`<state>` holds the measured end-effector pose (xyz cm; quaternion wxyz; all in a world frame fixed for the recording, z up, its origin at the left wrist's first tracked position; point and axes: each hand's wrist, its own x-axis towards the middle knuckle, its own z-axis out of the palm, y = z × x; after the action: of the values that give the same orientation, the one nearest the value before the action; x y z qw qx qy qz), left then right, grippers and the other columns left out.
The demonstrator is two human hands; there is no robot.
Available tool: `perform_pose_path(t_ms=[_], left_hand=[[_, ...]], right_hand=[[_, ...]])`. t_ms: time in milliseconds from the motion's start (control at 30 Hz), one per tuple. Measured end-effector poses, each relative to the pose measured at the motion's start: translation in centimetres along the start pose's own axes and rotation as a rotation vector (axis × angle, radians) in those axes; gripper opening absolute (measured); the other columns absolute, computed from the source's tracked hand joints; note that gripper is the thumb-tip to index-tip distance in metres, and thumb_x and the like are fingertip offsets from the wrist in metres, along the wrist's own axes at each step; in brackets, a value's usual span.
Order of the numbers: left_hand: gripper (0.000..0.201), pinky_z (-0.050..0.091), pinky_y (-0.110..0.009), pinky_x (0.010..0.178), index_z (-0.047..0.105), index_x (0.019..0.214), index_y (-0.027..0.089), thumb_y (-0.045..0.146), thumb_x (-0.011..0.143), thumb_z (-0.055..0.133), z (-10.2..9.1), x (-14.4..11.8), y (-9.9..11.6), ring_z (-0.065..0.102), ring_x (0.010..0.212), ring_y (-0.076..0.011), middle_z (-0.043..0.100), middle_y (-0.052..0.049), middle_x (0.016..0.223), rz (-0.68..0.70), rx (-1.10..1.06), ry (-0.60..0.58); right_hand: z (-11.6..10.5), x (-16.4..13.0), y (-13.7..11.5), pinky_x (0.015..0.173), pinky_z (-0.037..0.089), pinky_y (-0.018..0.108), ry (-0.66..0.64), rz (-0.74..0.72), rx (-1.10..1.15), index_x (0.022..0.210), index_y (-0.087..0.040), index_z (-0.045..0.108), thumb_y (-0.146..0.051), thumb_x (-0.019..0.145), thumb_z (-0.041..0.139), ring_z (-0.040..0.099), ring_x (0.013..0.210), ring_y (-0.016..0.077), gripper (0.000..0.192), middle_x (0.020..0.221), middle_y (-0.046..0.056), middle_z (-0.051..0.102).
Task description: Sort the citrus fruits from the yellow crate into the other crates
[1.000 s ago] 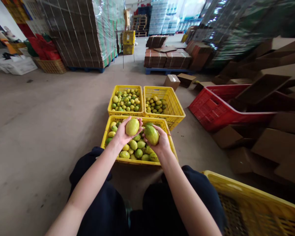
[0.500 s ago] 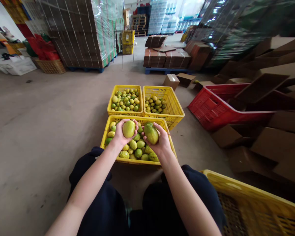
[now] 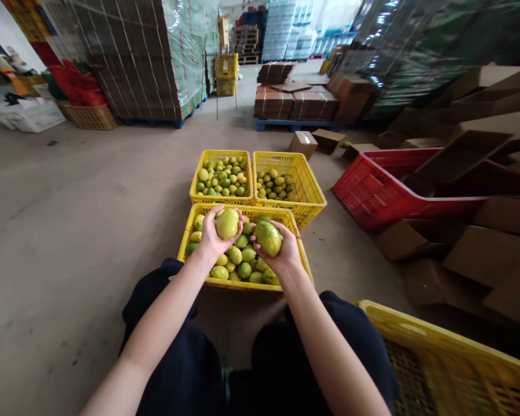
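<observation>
My left hand (image 3: 211, 237) holds a yellow-green fruit (image 3: 227, 223) above the near yellow crate (image 3: 185, 238), which is full of green and yellow fruit. My right hand (image 3: 285, 255) holds a greener fruit (image 3: 268, 237) beside it, over the same crate. Both fruits are raised side by side, a little apart. Behind stand two more yellow crates: the left one (image 3: 195, 182) well filled with fruit, the right one (image 3: 311, 188) filled less.
A red crate (image 3: 372, 193) and loose cardboard boxes (image 3: 485, 254) lie to the right. Another yellow crate (image 3: 442, 358) sits at my right knee. Wrapped pallets (image 3: 143, 63), flat cardboard stacks (image 3: 294, 101) and a wicker basket (image 3: 89, 115) stand farther back on the concrete floor.
My left hand shifted slightly left and turned the fruit in its fingers. The right hand and its fruit stayed nearly in place.
</observation>
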<state>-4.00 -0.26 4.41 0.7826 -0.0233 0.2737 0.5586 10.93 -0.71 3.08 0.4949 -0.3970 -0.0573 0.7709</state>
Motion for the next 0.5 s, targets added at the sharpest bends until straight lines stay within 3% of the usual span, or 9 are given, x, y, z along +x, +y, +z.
perform_pose_path(t_ms=[133,267,400,500], left_hand=[[0.014,0.056,-0.019,0.058,0.059,0.082,0.015,0.026,0.088,0.053,0.1,0.3,0.0,0.063,0.062,-0.0124,0.061,-0.004,0.068,0.068,0.027,0.093],[0.016,0.06,-0.032,0.073,0.059,0.082,0.016,0.025,0.091,0.049,-0.4,0.9,-0.3,0.064,0.061,-0.0142,0.063,-0.003,0.067,0.062,0.049,0.067],[0.021,0.06,-0.04,0.08,0.06,0.084,0.015,0.023,0.094,0.043,-0.7,1.2,-0.8,0.066,0.062,-0.0162,0.066,-0.004,0.07,0.029,0.049,0.029],[0.019,0.061,-0.04,0.078,0.06,0.088,0.014,0.025,0.094,0.045,-0.7,1.4,-1.0,0.069,0.068,-0.0184,0.068,-0.005,0.073,0.035,0.04,0.04]], right_hand=[[0.1,0.0,0.2,0.038,0.048,0.022,0.013,-0.043,-0.021,0.082,-0.013,0.065,-0.03,0.089,0.049,0.062,0.048,0.0147,0.024,0.065,0.006,0.071],[-0.3,0.4,0.3,0.04,0.05,0.022,0.007,-0.143,-0.034,0.08,-0.017,0.063,-0.02,0.079,0.064,0.064,0.051,0.015,0.003,0.063,0.001,0.069],[-0.8,0.8,0.3,0.037,0.048,0.022,-0.104,-0.155,0.005,0.08,-0.015,0.064,-0.021,0.076,0.064,0.066,0.053,0.0171,0.007,0.068,0.005,0.071],[-0.9,1.0,0.1,0.04,0.052,0.024,-0.065,-0.131,0.038,0.08,-0.013,0.065,-0.026,0.083,0.056,0.065,0.051,0.017,0.016,0.068,0.007,0.072]])
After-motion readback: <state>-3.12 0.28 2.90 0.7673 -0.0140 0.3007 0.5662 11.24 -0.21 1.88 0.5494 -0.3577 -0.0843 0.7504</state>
